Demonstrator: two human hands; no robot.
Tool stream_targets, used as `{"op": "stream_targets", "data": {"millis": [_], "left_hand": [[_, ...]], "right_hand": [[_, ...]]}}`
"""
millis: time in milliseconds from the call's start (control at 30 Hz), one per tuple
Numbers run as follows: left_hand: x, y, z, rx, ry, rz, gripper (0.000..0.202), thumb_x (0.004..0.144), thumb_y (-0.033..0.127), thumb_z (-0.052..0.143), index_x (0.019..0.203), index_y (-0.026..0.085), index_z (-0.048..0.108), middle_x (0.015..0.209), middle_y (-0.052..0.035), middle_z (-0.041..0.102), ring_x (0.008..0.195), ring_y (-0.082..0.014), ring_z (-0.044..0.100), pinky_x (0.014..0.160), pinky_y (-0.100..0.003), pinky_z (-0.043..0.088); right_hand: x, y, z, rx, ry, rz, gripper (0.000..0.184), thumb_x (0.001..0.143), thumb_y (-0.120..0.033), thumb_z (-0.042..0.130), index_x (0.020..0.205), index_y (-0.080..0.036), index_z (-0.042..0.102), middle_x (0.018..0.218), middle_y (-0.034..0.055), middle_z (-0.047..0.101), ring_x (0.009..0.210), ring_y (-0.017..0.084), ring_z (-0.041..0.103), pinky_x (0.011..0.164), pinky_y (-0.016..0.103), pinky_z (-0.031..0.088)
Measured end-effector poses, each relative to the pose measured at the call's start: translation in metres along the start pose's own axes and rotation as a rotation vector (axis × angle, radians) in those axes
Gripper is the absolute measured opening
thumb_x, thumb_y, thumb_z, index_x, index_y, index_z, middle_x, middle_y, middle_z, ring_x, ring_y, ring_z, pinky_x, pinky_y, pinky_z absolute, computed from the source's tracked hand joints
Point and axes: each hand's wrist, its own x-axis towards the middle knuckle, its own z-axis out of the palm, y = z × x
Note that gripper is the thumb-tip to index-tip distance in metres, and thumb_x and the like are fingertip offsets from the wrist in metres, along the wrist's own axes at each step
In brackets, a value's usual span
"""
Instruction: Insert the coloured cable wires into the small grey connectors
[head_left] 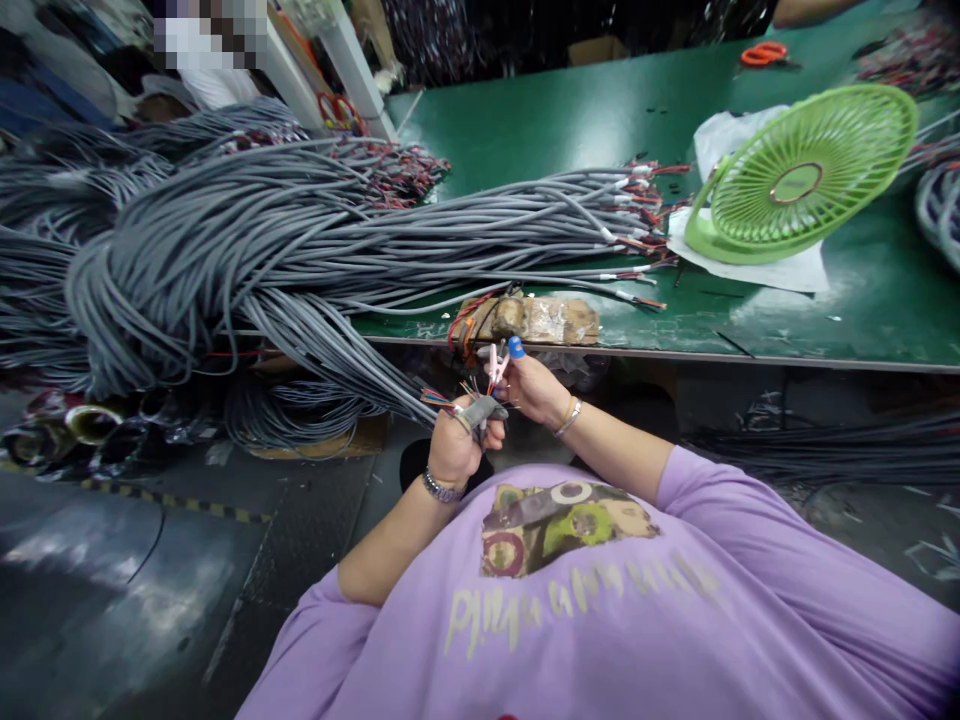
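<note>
My left hand [456, 445], with grey covering over its fingers, is closed around the ends of a bundle of grey cables [375, 370]. Thin multicoloured wires [436, 398] fan out from the cable ends above that hand. Close beside it on the right, my right hand [538, 392] wears a blue cover on one fingertip. Its fingers are closed on a small pale pink clip-like tool [496, 366], among the wire ends; the exact kind is unclear. Both hands are just below the green table's front edge.
A wooden block [562, 320] with wires sits at the edge of the green table [600, 110]. Large heaps of grey cables [225, 230] cover the left. A green fan [802, 180] stands at right; orange-handled scissors [765, 55] lie behind it. Another person's arm [810, 10] shows at the back.
</note>
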Motion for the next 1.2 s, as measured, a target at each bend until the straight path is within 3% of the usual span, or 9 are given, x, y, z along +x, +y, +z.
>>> {"op": "stream_targets", "data": {"millis": [133,367,600,933,1200], "left_hand": [[0.002,-0.002,0.001,-0.01,0.025,-0.011,0.033,0.067,0.046,0.071,0.066,0.014,0.062,0.047,-0.0002,0.059,0.035,-0.0086,0.05,0.035,-0.019,0.037],[0.002,-0.002,0.0,-0.005,0.015,0.001,0.032,0.069,0.046,0.069,0.065,0.014,0.063,0.047,-0.0001,0.058,0.035,-0.0079,0.048,0.034,-0.019,0.034],[0.002,-0.004,0.0,0.001,0.004,-0.028,0.033,0.069,0.046,0.07,0.066,0.014,0.063,0.047,-0.0001,0.059,0.034,-0.0078,0.049,0.034,-0.018,0.033],[0.006,-0.012,-0.004,0.016,0.015,-0.056,0.03,0.07,0.043,0.069,0.066,0.014,0.062,0.047,0.0001,0.059,0.034,-0.008,0.049,0.034,-0.018,0.035],[-0.002,-0.009,-0.001,-0.001,0.003,-0.01,0.029,0.072,0.041,0.071,0.064,0.014,0.062,0.046,0.0003,0.059,0.033,-0.0073,0.049,0.034,-0.017,0.035]], "right_hand": [[0.006,0.0,0.002,0.083,-0.05,0.109,0.054,0.075,-0.072,0.06,0.079,-0.017,0.06,0.074,0.0012,0.06,0.052,0.008,0.039,0.049,0.021,0.037],[0.007,0.01,-0.004,-0.191,0.101,-0.175,0.06,0.08,-0.074,0.049,0.065,-0.017,0.059,0.057,-0.001,0.05,0.055,0.009,0.042,0.055,0.022,0.036],[0.008,0.004,0.003,0.069,0.041,0.075,0.058,0.077,-0.075,0.053,0.076,-0.017,0.061,0.066,0.0013,0.059,0.055,0.01,0.049,0.052,0.022,0.041],[0.011,0.003,0.01,0.189,0.047,0.026,0.054,0.075,-0.07,0.062,0.077,-0.017,0.06,0.059,-0.0016,0.053,0.052,0.008,0.046,0.048,0.02,0.038],[0.001,0.0,0.0,0.183,-0.03,0.153,0.059,0.08,-0.075,0.049,0.085,-0.018,0.064,0.071,0.0021,0.062,0.053,0.01,0.048,0.049,0.021,0.041]]}}
